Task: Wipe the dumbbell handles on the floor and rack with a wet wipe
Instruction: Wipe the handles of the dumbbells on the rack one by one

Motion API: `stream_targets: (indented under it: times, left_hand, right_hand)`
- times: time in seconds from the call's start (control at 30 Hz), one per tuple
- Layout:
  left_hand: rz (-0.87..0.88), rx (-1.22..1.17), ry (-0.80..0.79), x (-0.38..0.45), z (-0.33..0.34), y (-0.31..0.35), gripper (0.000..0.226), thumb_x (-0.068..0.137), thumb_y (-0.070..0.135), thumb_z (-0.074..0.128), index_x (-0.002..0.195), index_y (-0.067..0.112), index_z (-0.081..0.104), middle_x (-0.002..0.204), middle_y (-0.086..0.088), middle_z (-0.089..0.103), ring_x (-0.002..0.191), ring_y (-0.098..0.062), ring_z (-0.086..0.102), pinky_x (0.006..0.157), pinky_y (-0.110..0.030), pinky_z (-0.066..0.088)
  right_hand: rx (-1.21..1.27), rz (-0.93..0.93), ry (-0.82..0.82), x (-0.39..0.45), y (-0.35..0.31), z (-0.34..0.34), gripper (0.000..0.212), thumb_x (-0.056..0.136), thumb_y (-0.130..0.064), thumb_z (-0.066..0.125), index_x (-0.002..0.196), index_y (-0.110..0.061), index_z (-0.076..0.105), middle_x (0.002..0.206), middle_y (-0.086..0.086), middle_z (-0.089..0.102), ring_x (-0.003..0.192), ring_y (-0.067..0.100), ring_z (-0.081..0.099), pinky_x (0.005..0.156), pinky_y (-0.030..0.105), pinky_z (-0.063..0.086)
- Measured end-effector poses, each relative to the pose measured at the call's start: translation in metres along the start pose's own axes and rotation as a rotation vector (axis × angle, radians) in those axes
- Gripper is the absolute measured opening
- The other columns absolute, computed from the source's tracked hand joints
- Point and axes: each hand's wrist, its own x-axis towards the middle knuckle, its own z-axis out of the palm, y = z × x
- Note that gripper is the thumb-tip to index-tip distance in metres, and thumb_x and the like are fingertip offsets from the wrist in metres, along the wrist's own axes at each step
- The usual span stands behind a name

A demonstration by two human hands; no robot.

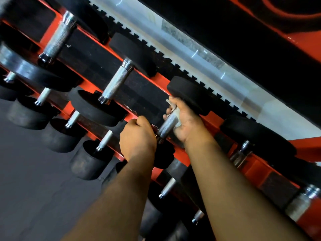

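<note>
A black dumbbell with a knurled steel handle [167, 125] lies on the upper shelf of the red rack [208, 122]. My right hand [185, 120] wraps round the far part of that handle with a white wet wipe [175, 112] pressed between palm and steel. My left hand [139, 136] is curled at the handle's near end, by the near weight head [163, 153]; what its fingers hold is hidden. The far head [189, 94] rests against the rack's back rail.
More dumbbells line the upper shelf, with handles to the left [118, 82] [58, 37] and one to the right [240, 153]. A lower shelf holds several smaller dumbbells [104, 141]. Grey floor [26, 171] lies at the lower left. A pale toothed strip [199, 54] runs behind the rack.
</note>
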Motion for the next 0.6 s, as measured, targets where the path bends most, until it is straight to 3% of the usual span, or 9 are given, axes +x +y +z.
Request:
stream_targets:
  times: [0.1,0.2,0.27,0.37,0.47,0.53,0.6]
  left_hand:
    - [-0.007,0.004,0.003,0.001,0.001,0.0,0.032,0.1,0.032,0.035,0.078,0.021,0.056,0.086,-0.009,0.058,0.085,-0.031,0.05,0.075,-0.035,0.034]
    - [-0.004,0.003,-0.004,0.002,0.001,-0.001,0.034,0.1,0.033,0.035,0.083,0.019,0.06,0.087,-0.009,0.06,0.085,-0.031,0.051,0.075,-0.035,0.034]
    - [-0.006,0.002,-0.006,0.002,0.001,-0.001,0.034,0.1,0.033,0.035,0.083,0.019,0.061,0.086,-0.007,0.059,0.085,-0.03,0.051,0.074,-0.034,0.033]
    - [-0.005,0.007,-0.001,0.001,0.001,-0.001,0.035,0.1,0.032,0.035,0.079,0.019,0.059,0.075,-0.003,0.055,0.081,-0.028,0.051,0.072,-0.033,0.032]
    - [-0.015,0.009,-0.006,0.002,0.001,0.0,0.036,0.1,0.032,0.034,0.074,0.021,0.056,0.07,0.002,0.051,0.071,-0.022,0.047,0.069,-0.034,0.031]
    - [-0.016,0.011,-0.004,0.001,0.001,0.0,0.036,0.101,0.031,0.034,0.072,0.022,0.054,0.069,0.003,0.049,0.068,-0.02,0.043,0.066,-0.033,0.03]
    - [-0.016,0.01,0.0,0.0,0.0,0.001,0.036,0.101,0.031,0.034,0.072,0.021,0.053,0.069,0.002,0.049,0.068,-0.02,0.044,0.062,-0.033,0.029]
  right_hand:
    - [0.063,-0.066,0.058,-0.002,0.011,-0.006,0.012,0.089,-0.02,0.071,0.096,-0.011,0.073,0.082,-0.005,0.071,0.072,0.008,0.06,0.079,0.028,0.052]
    - [0.131,-0.117,0.24,-0.011,0.025,-0.003,0.029,0.083,-0.014,0.077,0.109,-0.002,0.068,0.088,0.008,0.069,0.08,0.021,0.066,0.089,0.042,0.057]
    - [0.09,-0.064,0.303,-0.012,0.022,0.006,0.026,0.083,-0.017,0.078,0.102,-0.003,0.067,0.083,0.008,0.066,0.075,0.025,0.066,0.078,0.042,0.059]
    - [-0.079,0.04,0.158,-0.008,0.002,0.013,0.017,0.092,-0.02,0.066,0.077,-0.016,0.061,0.076,-0.001,0.053,0.066,0.013,0.051,0.065,0.03,0.045]
    - [0.033,0.019,-0.023,0.003,0.0,-0.001,0.016,0.095,-0.017,0.061,0.079,-0.019,0.064,0.068,-0.009,0.056,0.062,0.006,0.051,0.071,0.027,0.047]
    - [0.102,0.004,-0.056,0.003,0.005,-0.007,0.015,0.095,-0.016,0.062,0.081,-0.018,0.067,0.067,-0.01,0.062,0.064,0.006,0.055,0.073,0.027,0.05]
    - [0.09,-0.038,0.037,-0.001,0.012,-0.003,0.01,0.093,-0.017,0.065,0.085,-0.016,0.07,0.075,-0.006,0.069,0.07,0.009,0.058,0.074,0.029,0.051]
